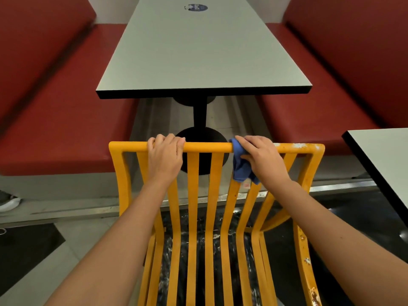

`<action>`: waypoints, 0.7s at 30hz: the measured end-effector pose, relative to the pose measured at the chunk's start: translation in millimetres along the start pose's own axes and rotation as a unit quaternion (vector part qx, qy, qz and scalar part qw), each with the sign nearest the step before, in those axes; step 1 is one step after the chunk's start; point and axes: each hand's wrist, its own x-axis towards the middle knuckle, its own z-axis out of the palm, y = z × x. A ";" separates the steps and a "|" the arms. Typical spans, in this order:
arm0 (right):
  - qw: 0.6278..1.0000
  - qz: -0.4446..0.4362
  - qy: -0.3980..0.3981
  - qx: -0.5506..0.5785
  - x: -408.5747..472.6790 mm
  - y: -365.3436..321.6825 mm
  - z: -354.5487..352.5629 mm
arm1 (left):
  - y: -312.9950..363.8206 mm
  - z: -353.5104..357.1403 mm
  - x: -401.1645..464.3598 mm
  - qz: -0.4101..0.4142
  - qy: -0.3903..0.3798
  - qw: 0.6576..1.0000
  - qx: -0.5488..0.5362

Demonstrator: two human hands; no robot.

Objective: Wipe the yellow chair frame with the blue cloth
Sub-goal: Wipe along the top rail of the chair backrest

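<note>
Two hands work the top rail of the yellow chair frame (207, 147) in the head view, the only view there is. The left hand (165, 156) curls its fingers over the rail and grips it bare, steadying the chair. The right hand (262, 160) presses the blue cloth (239, 166) against the rail just right of centre, fingers wrapped over the cloth and bar together, the loose end of the cloth hanging down behind a slat.

To do this stroke well, I judge the right hand should keep the cloth folded round the bar and draw it toward the right corner, where white scuffs (298, 146) mark the paint; firm pressure there, and the left hand holding the frame from sliding.

Counted: one chair, one cloth, seven flat slats between the two side posts. One grey table (205, 51) stands ahead, the corner of a second table (384, 151) at right, and two red benches (61, 138) flank the first.
</note>
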 end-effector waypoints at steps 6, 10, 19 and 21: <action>1.000 -0.013 0.008 -0.010 10.3 -18.7 8.7 | 31.5 10.4 3.1 0.037 -0.050 0.998 0.004; 0.999 -0.032 -0.026 -0.005 5.4 3.9 -2.5 | 53.0 20.1 2.2 0.053 -0.061 0.997 -0.005; 0.999 0.019 -0.022 0.020 -0.2 12.3 -2.8 | 52.5 22.4 4.3 0.038 -0.058 0.997 -0.039; 0.999 0.000 -0.028 0.021 7.2 -5.1 5.5 | 51.8 22.5 4.3 0.043 -0.062 0.997 -0.029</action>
